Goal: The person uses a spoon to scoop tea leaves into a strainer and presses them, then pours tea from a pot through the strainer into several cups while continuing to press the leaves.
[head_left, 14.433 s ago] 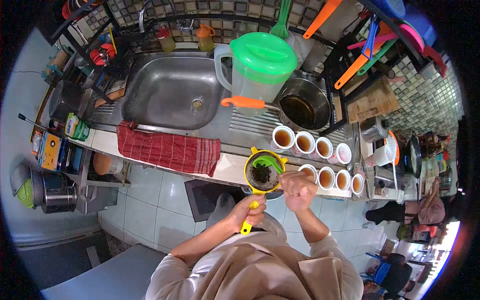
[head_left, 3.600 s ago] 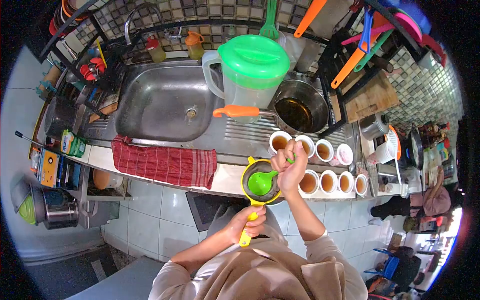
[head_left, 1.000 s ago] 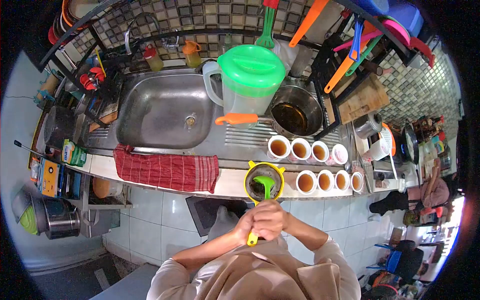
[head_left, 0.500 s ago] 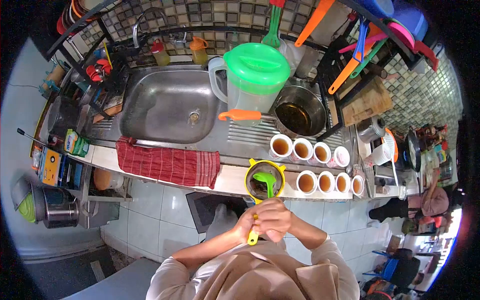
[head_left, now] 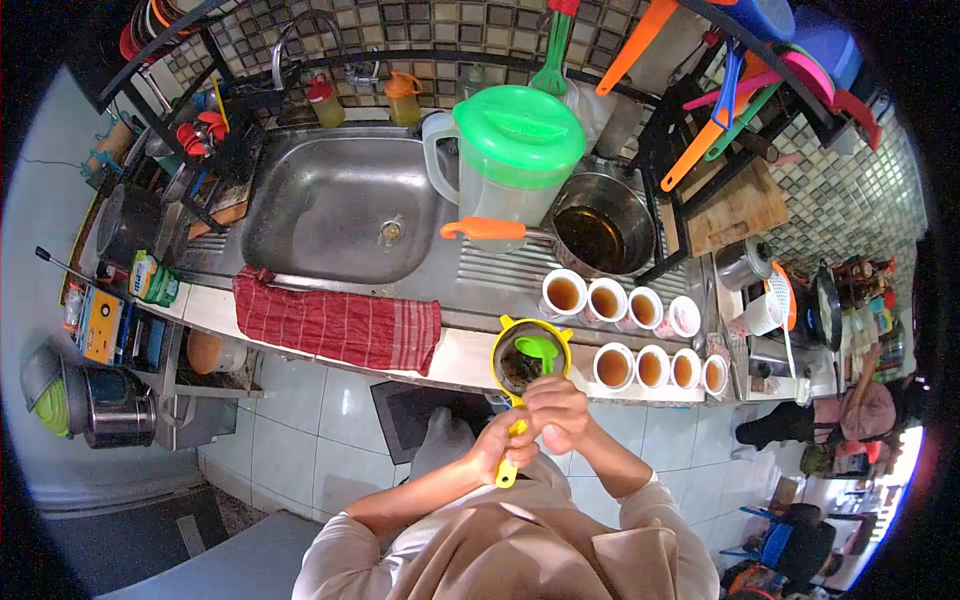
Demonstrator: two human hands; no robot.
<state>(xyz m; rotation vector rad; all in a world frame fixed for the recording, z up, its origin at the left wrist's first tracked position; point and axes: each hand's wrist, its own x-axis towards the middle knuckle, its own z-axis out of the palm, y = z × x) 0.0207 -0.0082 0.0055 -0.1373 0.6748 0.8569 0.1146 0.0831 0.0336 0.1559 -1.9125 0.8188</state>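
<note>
Right hand (head_left: 557, 412): curled round the green scoop (head_left: 537, 347), higher than a moment ago
Left hand (head_left: 500, 445): closed on the yellow strainer's (head_left: 497, 352) smooth handle
Strainer bowl: round, by the pale counter edge (head_left: 462, 358), dark clumps (head_left: 517, 370) inside, scoop shifted rightward

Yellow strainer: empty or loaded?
Partly loaded: dark residue shows inside the yellow strainer, beside the green spoon. Cannot tell how deep; the spoon and right hand hide part.
</note>
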